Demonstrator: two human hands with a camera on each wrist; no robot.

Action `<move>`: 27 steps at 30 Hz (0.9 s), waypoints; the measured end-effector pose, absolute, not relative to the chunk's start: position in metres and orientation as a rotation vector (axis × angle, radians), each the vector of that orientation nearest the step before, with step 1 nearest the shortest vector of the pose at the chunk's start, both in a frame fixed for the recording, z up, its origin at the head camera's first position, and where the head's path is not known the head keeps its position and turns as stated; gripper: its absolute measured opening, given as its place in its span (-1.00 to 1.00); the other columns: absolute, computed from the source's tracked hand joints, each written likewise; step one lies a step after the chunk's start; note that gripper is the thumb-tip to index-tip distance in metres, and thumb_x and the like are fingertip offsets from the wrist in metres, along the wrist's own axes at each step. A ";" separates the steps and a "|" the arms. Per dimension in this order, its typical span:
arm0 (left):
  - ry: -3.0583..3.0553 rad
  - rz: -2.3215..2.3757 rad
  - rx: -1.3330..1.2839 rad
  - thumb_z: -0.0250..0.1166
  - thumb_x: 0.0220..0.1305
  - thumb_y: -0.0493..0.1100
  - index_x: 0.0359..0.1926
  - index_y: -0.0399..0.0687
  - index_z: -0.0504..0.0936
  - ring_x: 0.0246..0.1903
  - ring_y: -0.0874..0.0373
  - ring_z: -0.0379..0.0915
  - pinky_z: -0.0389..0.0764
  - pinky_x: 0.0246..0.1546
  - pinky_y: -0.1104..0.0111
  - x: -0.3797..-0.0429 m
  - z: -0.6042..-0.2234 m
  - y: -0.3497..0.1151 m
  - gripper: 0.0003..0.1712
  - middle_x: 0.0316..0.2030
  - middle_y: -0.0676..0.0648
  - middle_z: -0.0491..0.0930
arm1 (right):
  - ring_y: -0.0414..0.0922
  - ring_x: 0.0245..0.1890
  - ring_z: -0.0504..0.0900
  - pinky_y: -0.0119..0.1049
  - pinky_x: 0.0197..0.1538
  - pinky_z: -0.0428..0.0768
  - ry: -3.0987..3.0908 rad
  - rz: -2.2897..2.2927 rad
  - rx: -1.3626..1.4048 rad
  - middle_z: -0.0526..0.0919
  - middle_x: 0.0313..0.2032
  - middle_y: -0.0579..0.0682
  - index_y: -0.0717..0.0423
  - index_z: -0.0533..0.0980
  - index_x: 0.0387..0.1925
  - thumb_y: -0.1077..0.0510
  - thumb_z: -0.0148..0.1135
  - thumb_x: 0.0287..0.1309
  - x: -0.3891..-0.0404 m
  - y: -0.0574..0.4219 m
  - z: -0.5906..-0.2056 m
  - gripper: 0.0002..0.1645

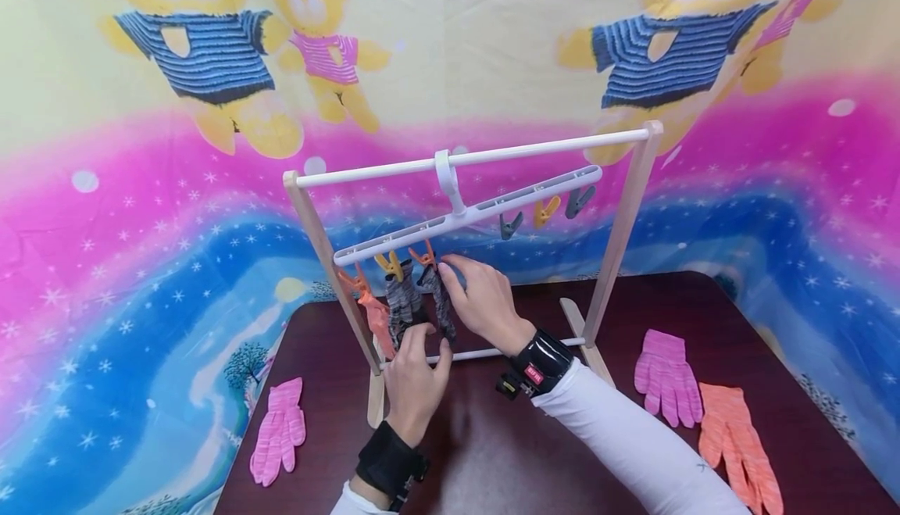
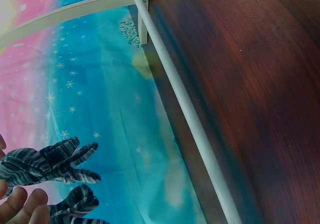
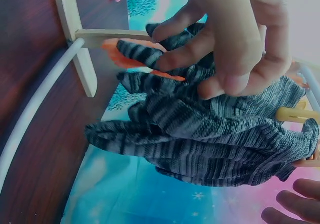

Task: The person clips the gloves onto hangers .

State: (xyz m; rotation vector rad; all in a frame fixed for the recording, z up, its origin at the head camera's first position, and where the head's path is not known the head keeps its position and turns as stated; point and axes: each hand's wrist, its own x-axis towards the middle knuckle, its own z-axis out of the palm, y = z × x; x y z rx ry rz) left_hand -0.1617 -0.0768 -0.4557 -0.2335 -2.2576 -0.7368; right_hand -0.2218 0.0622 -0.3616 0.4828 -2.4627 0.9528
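Tbh can't tell if my left hand (image 1: 415, 378) and right hand (image 1: 487, 302) are pinching or just brushing the dark striped gloves (image 1: 437, 296), clipped under the low end of the hanger (image 1: 422, 232). One hard tug could pop the right one off its orange clip (image 1: 423, 255), or slide everything along the rail (image 1: 548, 147).

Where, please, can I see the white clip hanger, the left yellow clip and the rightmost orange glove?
White clip hanger (image 1: 467, 216): head view, middle of its long bar.
Left yellow clip (image 1: 394, 267): head view, middle of its body.
Rightmost orange glove (image 1: 730, 429): head view, between cuff and fingers.
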 end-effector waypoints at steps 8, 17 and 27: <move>-2.296 -0.717 -0.234 0.38 0.21 -0.08 -0.09 -0.03 0.62 -0.66 0.20 0.41 0.27 -0.66 0.47 -0.158 -0.455 -0.083 -0.73 -0.20 -0.01 0.70 | 0.02 -0.02 0.75 -0.05 -0.15 0.69 -2.480 0.899 0.504 0.71 0.14 0.06 0.05 0.58 0.23 -0.06 0.01 0.51 -0.216 0.072 -0.376 -0.54; -2.314 -0.700 -0.230 0.40 0.20 -0.08 -0.05 -0.01 0.63 -0.56 0.20 0.53 0.34 -0.63 0.43 -0.154 -0.456 -0.089 -0.69 -0.26 -0.01 0.70 | 0.03 0.17 0.66 0.00 0.10 0.64 -2.508 0.829 0.549 0.70 0.14 0.07 0.12 0.60 0.17 -0.10 0.19 0.40 -0.211 0.081 -0.390 -0.51; -2.417 -0.731 -0.212 0.41 0.21 -0.06 0.02 0.04 0.62 -0.45 0.18 0.62 0.40 -0.58 0.41 -0.152 -0.460 -0.094 -0.65 -0.25 0.06 0.68 | 0.03 0.15 0.66 0.00 0.18 0.60 -2.514 0.792 0.583 0.72 0.10 0.07 0.13 0.63 0.12 -0.07 0.24 0.36 -0.204 0.086 -0.399 -0.54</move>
